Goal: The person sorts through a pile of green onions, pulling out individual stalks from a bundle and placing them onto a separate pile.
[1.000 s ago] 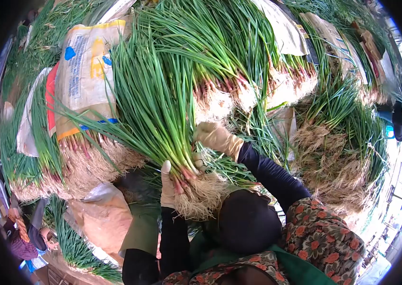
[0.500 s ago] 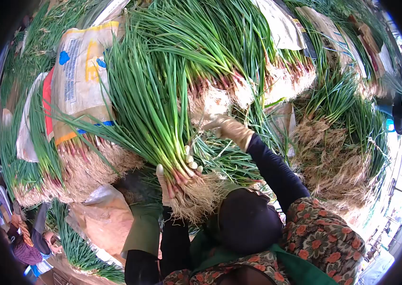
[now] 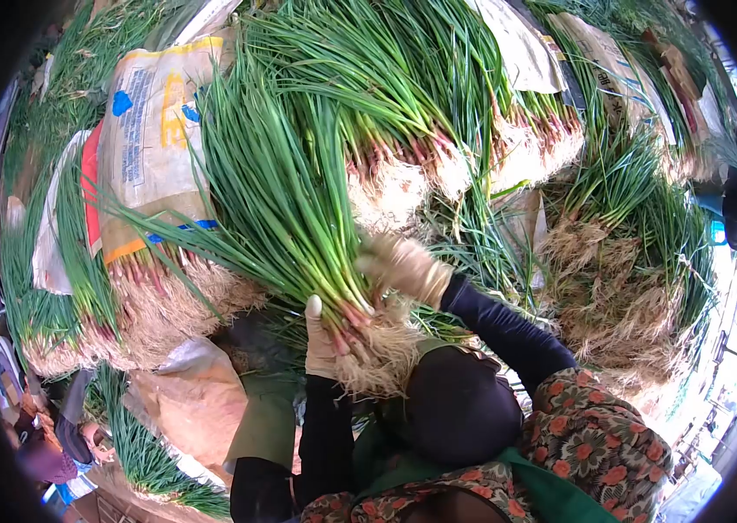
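Observation:
A thick bunch of green onions slants across the middle, its leaves toward the upper left and its pale roots at the lower right. My left hand, in a light glove, is wrapped round the bunch just above the roots, thumb on the near side. Beside the stems on the right is my right hand, also gloved and smeared by motion; its fingers are too blurred to tell whether they hold anything.
More onion bundles lie beyond the hands, roots facing me. A printed sack covers bundles at the left. A root-heavy pile is at the right. Brownish sheeting lies lower left, and part of a person shows beyond it.
My right hand has moved off the stems to the right, then back beside them, lower than at first. My left hand keeps its hold, and the bunch has shifted slightly.

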`<state>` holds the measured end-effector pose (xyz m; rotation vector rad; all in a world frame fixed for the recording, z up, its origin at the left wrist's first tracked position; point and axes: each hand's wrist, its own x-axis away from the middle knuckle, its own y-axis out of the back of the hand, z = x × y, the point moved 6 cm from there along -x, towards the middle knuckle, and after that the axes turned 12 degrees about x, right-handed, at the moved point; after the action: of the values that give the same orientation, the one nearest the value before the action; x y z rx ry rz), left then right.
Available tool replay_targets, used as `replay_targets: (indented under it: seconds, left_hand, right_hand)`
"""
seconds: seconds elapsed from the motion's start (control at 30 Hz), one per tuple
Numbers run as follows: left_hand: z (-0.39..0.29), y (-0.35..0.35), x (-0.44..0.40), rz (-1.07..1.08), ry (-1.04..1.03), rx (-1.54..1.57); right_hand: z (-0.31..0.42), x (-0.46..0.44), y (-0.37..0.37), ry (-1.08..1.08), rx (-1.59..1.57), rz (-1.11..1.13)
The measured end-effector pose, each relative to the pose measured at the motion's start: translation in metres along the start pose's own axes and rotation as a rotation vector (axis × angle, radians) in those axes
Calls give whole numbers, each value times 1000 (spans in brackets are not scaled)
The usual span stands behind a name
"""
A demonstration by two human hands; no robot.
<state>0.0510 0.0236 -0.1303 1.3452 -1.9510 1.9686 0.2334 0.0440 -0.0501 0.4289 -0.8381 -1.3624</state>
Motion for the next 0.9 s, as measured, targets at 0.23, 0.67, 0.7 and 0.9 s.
replay_targets:
  seconds: [0.23,0.67,0.7,0.9]
  left_hand:
    - [-8,17,-12,713,778,93]
    - [-12,-77,10,934,392,542]
    - [-11,-76,11,946,372,562]
    - [-1,-69,9,823,286,591]
  right_hand:
    - [8,-11,-43,171,-230,75]
    - [-31,-5,-40,27,-134,63]
    - [-20,-15,-42,30,-470,96]
    - [20,-46,-41,-22,-1256,226]
